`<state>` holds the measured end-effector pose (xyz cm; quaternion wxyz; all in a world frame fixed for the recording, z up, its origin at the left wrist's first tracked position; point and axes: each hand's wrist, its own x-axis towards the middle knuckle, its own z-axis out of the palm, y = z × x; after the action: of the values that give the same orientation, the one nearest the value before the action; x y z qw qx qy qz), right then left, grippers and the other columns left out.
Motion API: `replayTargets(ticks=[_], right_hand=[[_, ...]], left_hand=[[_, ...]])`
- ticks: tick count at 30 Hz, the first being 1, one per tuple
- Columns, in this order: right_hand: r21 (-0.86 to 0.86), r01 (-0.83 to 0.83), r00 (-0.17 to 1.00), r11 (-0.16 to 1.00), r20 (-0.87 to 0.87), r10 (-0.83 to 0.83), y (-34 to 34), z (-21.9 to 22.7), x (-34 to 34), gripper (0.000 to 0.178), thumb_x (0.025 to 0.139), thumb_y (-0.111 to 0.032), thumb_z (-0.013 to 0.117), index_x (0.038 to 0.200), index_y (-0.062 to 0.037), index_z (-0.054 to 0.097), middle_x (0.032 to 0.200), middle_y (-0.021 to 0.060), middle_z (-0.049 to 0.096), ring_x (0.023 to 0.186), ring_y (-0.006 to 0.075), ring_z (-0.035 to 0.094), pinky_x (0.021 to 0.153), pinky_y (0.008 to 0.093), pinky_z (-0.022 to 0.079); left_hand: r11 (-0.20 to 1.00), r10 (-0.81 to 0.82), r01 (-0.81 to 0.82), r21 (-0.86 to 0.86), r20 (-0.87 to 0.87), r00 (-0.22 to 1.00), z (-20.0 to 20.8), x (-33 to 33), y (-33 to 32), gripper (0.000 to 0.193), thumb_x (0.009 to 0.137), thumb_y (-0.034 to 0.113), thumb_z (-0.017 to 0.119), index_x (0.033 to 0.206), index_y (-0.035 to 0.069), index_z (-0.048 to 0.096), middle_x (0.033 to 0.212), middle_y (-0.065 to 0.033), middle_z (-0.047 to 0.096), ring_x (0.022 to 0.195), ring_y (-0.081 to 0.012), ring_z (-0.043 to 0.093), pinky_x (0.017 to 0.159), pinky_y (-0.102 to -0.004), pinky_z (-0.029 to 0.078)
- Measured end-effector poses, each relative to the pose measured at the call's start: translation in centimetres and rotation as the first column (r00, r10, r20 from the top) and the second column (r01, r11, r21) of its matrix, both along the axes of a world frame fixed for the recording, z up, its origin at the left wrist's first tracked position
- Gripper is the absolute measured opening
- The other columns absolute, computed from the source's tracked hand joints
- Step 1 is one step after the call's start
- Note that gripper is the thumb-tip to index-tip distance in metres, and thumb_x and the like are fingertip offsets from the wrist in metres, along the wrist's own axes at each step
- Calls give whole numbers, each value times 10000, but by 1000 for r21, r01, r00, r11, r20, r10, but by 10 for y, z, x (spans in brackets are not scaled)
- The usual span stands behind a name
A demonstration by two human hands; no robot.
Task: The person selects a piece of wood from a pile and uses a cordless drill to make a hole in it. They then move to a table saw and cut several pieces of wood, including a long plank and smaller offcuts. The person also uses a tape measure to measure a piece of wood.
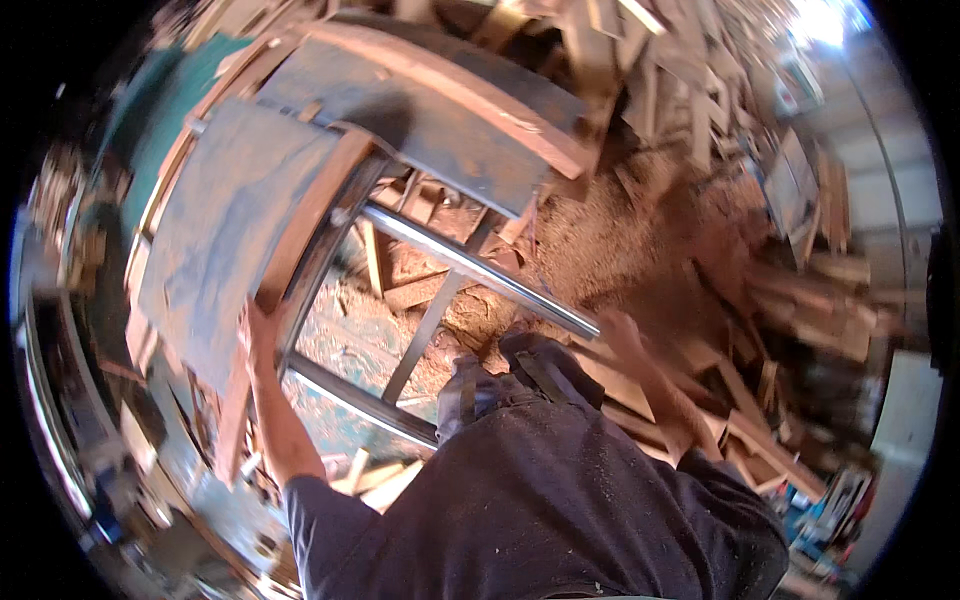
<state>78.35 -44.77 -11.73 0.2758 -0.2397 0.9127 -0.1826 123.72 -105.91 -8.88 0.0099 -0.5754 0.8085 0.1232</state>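
Observation:
A long reddish wooden board (312, 215) lies slanted along the near edge of a grey metal machine table (235, 170). My left hand (258, 335) is closed on this board, partway down its length; the fingertips are soft in the picture. My right hand (622, 338) is at the far right end of a shiny metal rail (480, 268), smeared by motion. Whether it touches the rail or how its fingers are set does not show. A second metal rail (360, 402) runs lower down, joined to the first by a flat crossbar (425, 335).
Another long wooden strip (450, 85) lies across the farther metal plate (400, 125). Sawdust (590, 235) is heaped beyond the rails, with wood offcuts (405, 290) beneath them. Stacked timber (815, 300) stands at the right, and scrap wood is piled at the back.

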Motion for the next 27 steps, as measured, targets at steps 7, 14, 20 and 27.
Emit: replayTargets(ticks=[7, 14, 20, 27], right_hand=[[-183, 342, 940, 922, 52, -339, -75, 9, -44, 177, 837, -164, 674, 948, -25, 684, 804, 170, 654, 755, 303, 667, 691, 395, 503], [-256, 421, 904, 870, 202, -377, -117, -25, -122, 240, 860, -140, 665, 1067, -34, 724, 774, 100, 680, 672, 187, 653, 651, 357, 519], [-181, 359, 888, 916, 368, -276, -145, -77, -209, 183, 923, -97, 639, 1066, -2, 701, 808, 54, 666, 677, 127, 618, 625, 296, 516], [-487, 566, 749, 665, 641, -168, -197, -38, -270, 490, 944, -322, 677, 1311, -6, 608, 1042, 122, 703, 806, 150, 641, 691, 315, 531]], left_hand=[[987, 4, -24, 159, 123, 992, 21, -27, 12, 941, 753, 473, 827, 1455, -28, 449, 1412, -296, 535, 1306, -460, 500, 1108, -501, 398], [979, -6, -4, 205, 49, 999, -11, 4, 46, 978, 745, 518, 830, 1452, -29, 434, 1424, -310, 508, 1316, -477, 473, 1118, -528, 376], [952, 33, -51, 301, 65, 997, -2, -39, 104, 989, 711, 369, 883, 1458, -53, 390, 1430, -305, 487, 1340, -468, 443, 1139, -502, 366], [982, 41, -35, 184, -30, 999, -26, -78, 163, 829, 671, 338, 907, 1284, -21, 480, 1238, -230, 564, 1192, -424, 507, 1022, -495, 418]])
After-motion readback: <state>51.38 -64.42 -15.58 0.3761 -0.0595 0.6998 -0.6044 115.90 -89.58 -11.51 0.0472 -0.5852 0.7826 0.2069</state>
